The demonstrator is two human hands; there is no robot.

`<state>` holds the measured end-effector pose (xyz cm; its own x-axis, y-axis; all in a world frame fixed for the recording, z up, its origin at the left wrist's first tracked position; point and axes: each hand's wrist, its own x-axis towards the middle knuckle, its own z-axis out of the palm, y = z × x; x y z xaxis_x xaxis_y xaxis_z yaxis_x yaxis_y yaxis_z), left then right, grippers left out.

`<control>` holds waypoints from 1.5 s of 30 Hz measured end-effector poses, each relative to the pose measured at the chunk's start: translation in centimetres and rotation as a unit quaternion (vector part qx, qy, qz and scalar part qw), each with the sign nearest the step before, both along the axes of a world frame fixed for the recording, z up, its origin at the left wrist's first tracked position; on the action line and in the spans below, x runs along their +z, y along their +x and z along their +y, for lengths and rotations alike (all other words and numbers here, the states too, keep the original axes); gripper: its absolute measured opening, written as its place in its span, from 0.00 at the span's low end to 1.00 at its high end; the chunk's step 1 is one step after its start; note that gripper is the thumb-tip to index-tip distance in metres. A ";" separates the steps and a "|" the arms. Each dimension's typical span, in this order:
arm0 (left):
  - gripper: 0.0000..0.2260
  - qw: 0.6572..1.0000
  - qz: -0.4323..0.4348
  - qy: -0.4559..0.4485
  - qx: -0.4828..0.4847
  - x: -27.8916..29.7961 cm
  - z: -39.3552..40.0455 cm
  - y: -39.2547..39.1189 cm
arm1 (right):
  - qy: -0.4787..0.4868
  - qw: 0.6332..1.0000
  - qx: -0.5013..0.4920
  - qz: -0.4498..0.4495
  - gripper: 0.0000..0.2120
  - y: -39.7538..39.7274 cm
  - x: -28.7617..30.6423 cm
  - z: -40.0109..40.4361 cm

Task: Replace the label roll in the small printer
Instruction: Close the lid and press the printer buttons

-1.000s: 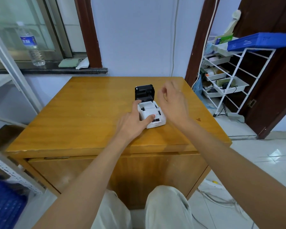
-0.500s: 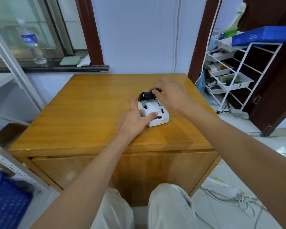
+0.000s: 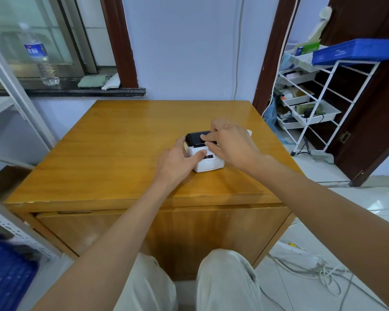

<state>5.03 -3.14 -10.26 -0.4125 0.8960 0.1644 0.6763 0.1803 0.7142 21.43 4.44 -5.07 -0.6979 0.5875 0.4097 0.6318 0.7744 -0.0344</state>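
Note:
A small white label printer (image 3: 208,163) sits right of centre on the wooden table (image 3: 112,153). Its black lid (image 3: 194,138) is folded low over the body. My left hand (image 3: 177,161) grips the printer's left side, thumb across its top. My right hand (image 3: 231,142) lies over the lid's right part, fingertips pressing on the black cover. Something small and white (image 3: 249,132) peeks out behind my right hand; I cannot tell what it is. No label roll is visible.
A water bottle (image 3: 39,55) and cloths (image 3: 94,81) rest on the window ledge at back left. A white wire rack (image 3: 319,104) with a blue tray (image 3: 355,51) stands to the right. Cables (image 3: 319,270) lie on the floor. Blue crate (image 3: 5,272) at lower left.
The black lid stood upright a second ago; my right hand came down onto it and it now lies low over the printer. My left hand has stayed on the printer.

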 end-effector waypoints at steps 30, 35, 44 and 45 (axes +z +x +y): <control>0.33 0.994 -0.069 -0.021 -0.078 0.5 1.0 -1.5 | -0.389 0.874 -0.067 -0.284 0.25 -5.9 7.6 7.1; 0.32 0.996 -0.053 -0.017 -0.071 0.6 1.1 -1.4 | -0.392 0.864 -0.080 -0.306 0.23 -7.1 8.0 7.3; 0.32 0.997 -0.018 -0.021 -0.069 0.4 1.4 -1.6 | -0.433 0.849 -0.083 -0.291 0.27 -7.1 7.7 7.6; 0.33 0.997 -0.002 -0.025 -0.067 0.3 1.4 -1.6 | -0.434 0.849 -0.084 -0.288 0.27 -7.1 7.7 7.6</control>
